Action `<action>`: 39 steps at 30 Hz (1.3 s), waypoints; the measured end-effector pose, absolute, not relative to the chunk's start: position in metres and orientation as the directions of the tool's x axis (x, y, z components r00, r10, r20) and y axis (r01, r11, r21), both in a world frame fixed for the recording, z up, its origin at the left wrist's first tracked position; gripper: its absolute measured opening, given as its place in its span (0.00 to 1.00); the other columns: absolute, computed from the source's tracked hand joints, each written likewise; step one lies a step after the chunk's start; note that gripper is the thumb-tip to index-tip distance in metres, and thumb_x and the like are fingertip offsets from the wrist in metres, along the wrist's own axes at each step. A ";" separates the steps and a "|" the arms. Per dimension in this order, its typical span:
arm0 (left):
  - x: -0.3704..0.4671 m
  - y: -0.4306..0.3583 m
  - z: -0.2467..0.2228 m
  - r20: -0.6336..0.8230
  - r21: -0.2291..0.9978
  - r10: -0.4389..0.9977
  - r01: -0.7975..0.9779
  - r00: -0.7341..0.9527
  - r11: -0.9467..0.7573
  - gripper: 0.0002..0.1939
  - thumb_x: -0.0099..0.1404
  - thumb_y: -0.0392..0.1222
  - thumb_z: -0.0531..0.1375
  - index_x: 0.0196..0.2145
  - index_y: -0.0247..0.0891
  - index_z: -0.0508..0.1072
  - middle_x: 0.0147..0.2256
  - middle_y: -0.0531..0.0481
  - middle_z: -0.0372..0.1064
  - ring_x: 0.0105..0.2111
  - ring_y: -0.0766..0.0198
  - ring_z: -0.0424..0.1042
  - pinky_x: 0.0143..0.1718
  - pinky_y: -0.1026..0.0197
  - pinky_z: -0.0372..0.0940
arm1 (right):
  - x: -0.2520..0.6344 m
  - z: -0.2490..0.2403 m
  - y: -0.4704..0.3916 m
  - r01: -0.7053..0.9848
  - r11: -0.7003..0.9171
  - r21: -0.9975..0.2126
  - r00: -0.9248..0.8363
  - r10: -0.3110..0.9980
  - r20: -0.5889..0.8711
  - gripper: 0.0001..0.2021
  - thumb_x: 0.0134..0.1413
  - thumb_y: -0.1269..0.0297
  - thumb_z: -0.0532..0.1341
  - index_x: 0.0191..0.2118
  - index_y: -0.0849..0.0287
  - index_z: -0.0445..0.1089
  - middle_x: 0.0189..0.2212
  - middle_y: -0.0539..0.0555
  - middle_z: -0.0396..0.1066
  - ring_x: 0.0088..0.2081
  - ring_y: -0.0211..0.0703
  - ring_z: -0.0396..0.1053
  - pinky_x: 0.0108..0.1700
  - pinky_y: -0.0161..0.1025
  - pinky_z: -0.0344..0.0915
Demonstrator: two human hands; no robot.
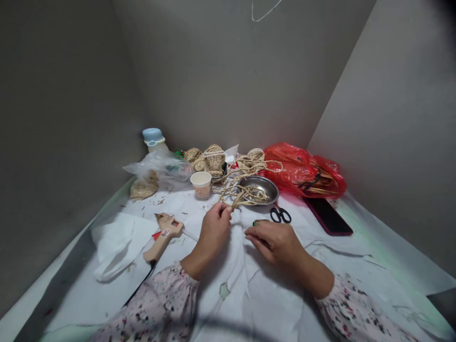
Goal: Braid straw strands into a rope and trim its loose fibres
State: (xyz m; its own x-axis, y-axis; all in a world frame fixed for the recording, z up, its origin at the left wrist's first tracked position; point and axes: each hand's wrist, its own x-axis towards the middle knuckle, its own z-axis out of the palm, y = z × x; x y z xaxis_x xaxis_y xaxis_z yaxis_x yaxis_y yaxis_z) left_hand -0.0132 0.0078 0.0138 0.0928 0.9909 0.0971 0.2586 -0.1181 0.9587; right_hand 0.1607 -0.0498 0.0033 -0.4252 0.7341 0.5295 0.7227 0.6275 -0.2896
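My left hand (pixel 215 227) is closed in a pinch on the end of a braided straw cord (pixel 238 199). From there the pale tan cord runs in loose loops over a shallow metal bowl (pixel 272 187). To the right, my right hand (pixel 276 240) hovers over the white cloth with thumb and fingers pressed together. A small dark green bit (pixel 254 223) shows by its index finger; whether it is a ring or something held is unclear. Black-handled scissors (pixel 280 215) lie just beyond this hand.
A beige glue gun (pixel 164 236) with a black cord lies at left. Behind stand a paper cup (pixel 201 184), woven straw pieces (pixel 213 160), a clear plastic bag (pixel 162 166) and a blue-lidded bottle (pixel 153 137). At right are a red plastic bag (pixel 288 166) and a phone (pixel 329 217).
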 end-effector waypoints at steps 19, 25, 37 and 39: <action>-0.013 -0.012 0.032 0.318 0.795 0.716 0.237 0.621 -0.558 0.10 0.67 0.40 0.51 0.34 0.37 0.72 0.28 0.52 0.65 0.29 0.65 0.65 0.33 0.64 0.59 | 0.195 0.011 -0.027 0.555 0.365 -0.748 0.022 0.892 0.452 0.12 0.59 0.57 0.57 0.35 0.59 0.74 0.30 0.52 0.75 0.31 0.42 0.71 0.34 0.35 0.65; -0.013 -0.003 0.027 0.154 0.972 0.949 0.130 0.275 -0.195 0.11 0.66 0.46 0.52 0.32 0.37 0.68 0.20 0.58 0.56 0.21 0.68 0.56 0.25 0.65 0.54 | 0.174 0.001 -0.039 0.710 0.534 -0.458 -0.287 0.814 0.505 0.12 0.63 0.63 0.53 0.36 0.58 0.73 0.28 0.53 0.73 0.29 0.38 0.69 0.34 0.34 0.61; -0.014 -0.013 0.017 0.203 0.276 0.780 0.729 0.592 -0.626 0.10 0.65 0.32 0.50 0.37 0.38 0.70 0.35 0.46 0.68 0.30 0.61 0.68 0.31 0.61 0.59 | 0.171 0.016 -0.047 0.744 0.638 -0.197 -0.400 0.662 0.633 0.10 0.63 0.66 0.54 0.39 0.58 0.73 0.22 0.50 0.68 0.25 0.38 0.64 0.30 0.35 0.57; -0.014 -0.015 0.018 0.198 0.290 0.691 0.631 0.696 -0.719 0.11 0.64 0.31 0.50 0.38 0.38 0.70 0.35 0.47 0.68 0.29 0.62 0.68 0.31 0.62 0.59 | 0.178 0.019 -0.042 0.724 0.594 -0.351 -0.281 0.718 0.636 0.10 0.63 0.64 0.54 0.38 0.58 0.73 0.24 0.51 0.71 0.26 0.38 0.67 0.31 0.34 0.60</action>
